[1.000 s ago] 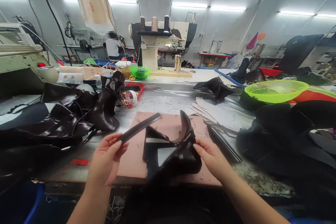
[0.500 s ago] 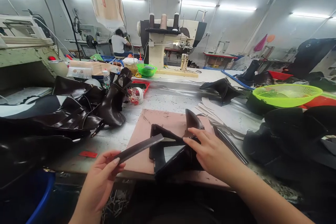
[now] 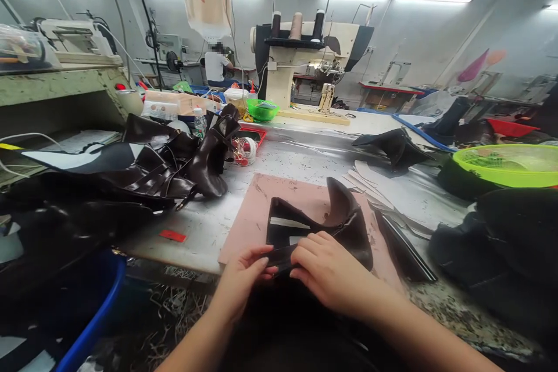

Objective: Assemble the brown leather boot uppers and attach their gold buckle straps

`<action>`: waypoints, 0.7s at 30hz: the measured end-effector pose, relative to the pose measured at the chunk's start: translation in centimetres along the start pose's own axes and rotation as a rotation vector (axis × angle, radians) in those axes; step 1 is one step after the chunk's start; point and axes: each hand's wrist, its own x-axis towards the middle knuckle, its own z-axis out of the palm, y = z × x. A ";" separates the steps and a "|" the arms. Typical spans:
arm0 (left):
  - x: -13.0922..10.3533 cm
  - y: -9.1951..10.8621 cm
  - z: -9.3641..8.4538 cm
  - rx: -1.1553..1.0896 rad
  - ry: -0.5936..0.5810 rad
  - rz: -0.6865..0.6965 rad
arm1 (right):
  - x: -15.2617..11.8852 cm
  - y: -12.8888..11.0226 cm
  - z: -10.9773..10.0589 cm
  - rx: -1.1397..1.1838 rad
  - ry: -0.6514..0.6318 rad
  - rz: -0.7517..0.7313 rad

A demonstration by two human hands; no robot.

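Observation:
Near the front edge of the pink board (image 3: pixel 246 218) my left hand (image 3: pixel 242 276) pinches one end of a flat black strip (image 3: pixel 281 257) between thumb and fingers. My right hand (image 3: pixel 329 270) is closed over the strip's other end, at the near edge of a dark leather boot upper (image 3: pixel 357 235). Its fingertips hide just where strip and leather meet. The upper lies spread on the board, with a curved flap standing up at its far side and pale patches on its inner face.
Dark leather boots (image 3: pixel 209 163) are heaped at left, above a blue tub (image 3: pixel 102 302). More black strips (image 3: pixel 405 247) and pale sheets (image 3: pixel 392 203) lie at right, near a yellow-green basket (image 3: pixel 505 165). A sewing machine (image 3: pixel 283 78) stands behind.
My left hand has brought the strip rightward to the upper's near edge. My right hand has come down toward me and closed on it. The view has shifted left.

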 end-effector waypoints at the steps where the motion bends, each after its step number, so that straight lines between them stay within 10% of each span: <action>1: 0.0 -0.3 0.5 -0.009 -0.010 0.003 | 0.1 0.0 0.1 0.038 -0.008 0.035; 21: -1.5 -0.5 1.7 -0.059 -0.093 0.057 | -0.4 0.0 0.8 0.168 0.133 0.153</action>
